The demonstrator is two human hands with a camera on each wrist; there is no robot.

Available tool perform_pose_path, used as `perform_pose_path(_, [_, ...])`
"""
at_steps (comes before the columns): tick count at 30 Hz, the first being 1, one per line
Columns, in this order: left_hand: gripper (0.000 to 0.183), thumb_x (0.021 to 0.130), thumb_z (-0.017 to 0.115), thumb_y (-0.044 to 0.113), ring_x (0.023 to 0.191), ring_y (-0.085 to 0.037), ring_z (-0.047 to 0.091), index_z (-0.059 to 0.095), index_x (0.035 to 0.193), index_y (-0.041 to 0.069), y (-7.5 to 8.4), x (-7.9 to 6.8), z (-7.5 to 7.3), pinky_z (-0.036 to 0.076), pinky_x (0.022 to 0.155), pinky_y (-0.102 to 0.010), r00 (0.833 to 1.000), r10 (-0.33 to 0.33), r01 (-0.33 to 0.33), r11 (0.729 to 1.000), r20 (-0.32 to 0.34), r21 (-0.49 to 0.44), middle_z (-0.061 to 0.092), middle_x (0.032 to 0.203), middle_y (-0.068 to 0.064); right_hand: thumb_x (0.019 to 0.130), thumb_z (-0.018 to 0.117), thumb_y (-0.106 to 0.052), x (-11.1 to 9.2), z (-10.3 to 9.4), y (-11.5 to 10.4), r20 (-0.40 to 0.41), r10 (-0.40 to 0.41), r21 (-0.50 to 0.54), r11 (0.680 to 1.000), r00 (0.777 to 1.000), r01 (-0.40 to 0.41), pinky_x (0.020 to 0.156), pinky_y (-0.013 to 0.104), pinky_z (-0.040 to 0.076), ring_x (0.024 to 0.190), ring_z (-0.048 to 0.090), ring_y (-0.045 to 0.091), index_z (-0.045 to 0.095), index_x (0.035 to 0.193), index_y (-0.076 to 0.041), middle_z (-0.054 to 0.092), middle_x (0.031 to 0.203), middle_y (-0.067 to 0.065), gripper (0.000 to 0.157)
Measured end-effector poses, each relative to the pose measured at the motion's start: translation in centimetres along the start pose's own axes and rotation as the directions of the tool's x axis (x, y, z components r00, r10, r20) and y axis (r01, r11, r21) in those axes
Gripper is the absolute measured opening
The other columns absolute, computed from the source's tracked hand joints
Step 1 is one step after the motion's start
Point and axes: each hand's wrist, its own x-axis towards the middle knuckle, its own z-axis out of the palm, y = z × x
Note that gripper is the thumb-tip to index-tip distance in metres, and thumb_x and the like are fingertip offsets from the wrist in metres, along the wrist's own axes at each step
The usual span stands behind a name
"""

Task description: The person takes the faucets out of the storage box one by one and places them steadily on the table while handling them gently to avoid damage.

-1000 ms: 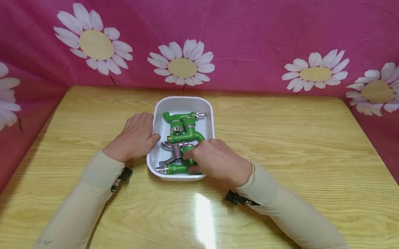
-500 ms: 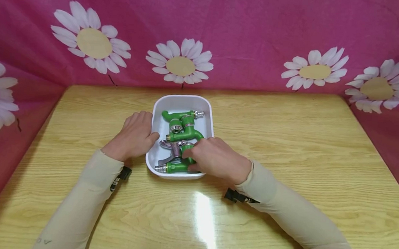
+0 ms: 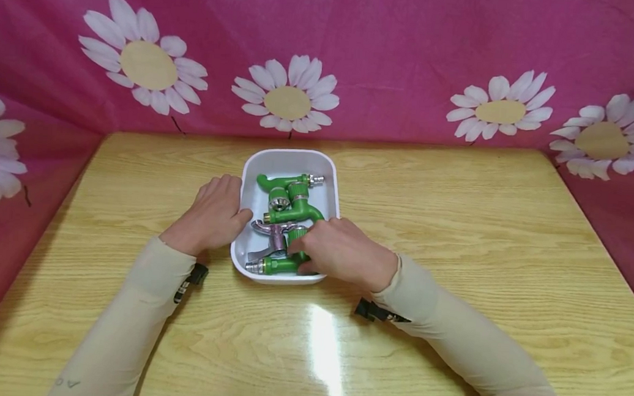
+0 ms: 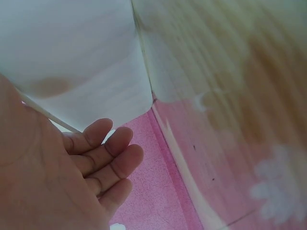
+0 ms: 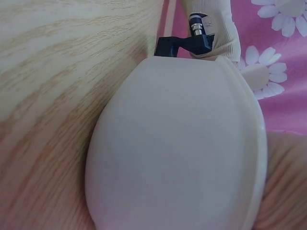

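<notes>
A white plastic tray [image 3: 327,168] on the table holds several taps. One green tap [image 3: 287,182] with a silver hose nozzle lies at the back, and another green tap [image 3: 292,214] is in the middle. In front of these a chrome tap [image 3: 278,238] leans beside a third green tap [image 3: 281,265]. My right hand [image 3: 346,252] reaches over the tray's right rim, its curled fingers gripping this front green tap and partly hiding it. My left hand [image 3: 209,218] rests along the left wall, thumb at the rim. In the left wrist view its fingers [image 4: 115,165] look relaxed.
The tray stands on a wood-grain table [image 3: 447,231]. A pink cloth [image 3: 393,56] with white daisies hangs behind and at both sides. A black wrist mount [image 3: 372,311] sits under the right sleeve, and a similar mount [image 3: 197,274] is on the left wrist.
The chrome tap has shifted very slightly left in the tray. Both hands keep their places, and the view has drifted a little.
</notes>
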Motion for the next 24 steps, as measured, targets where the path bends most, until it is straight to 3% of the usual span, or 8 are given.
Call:
perform_pose_path(16, [0.050,0.097,0.047,0.025,0.109,-0.036,0.041,0.042,0.131,-0.011,-0.14,-0.10,0.02,0.036,0.099,-0.051,1.000,0.002,-0.002,1.000,-0.012,0.007,0.048,0.114,-0.020,0.086,0.083,-0.034,0.57,-0.32,-0.12,0.101,0.039,0.060,0.997,0.994,-0.045,0.065,0.037,0.054,0.084,0.068,0.010,0.079,0.118,-0.026,0.080,0.105,-0.008,0.033])
perform_pose_path(24, [0.050,0.098,0.047,0.025,0.107,-0.035,0.042,0.042,0.132,-0.011,-0.06,0.08,-0.08,0.036,0.098,-0.049,1.000,0.002,-0.002,1.000,-0.004,0.003,0.048,0.113,-0.019,0.083,0.086,-0.030,0.78,-0.29,0.00,0.107,0.035,0.049,0.998,0.994,-0.040,0.069,0.036,0.057,0.080,0.066,0.009,0.080,0.117,-0.026,0.080,0.101,-0.008,0.035])
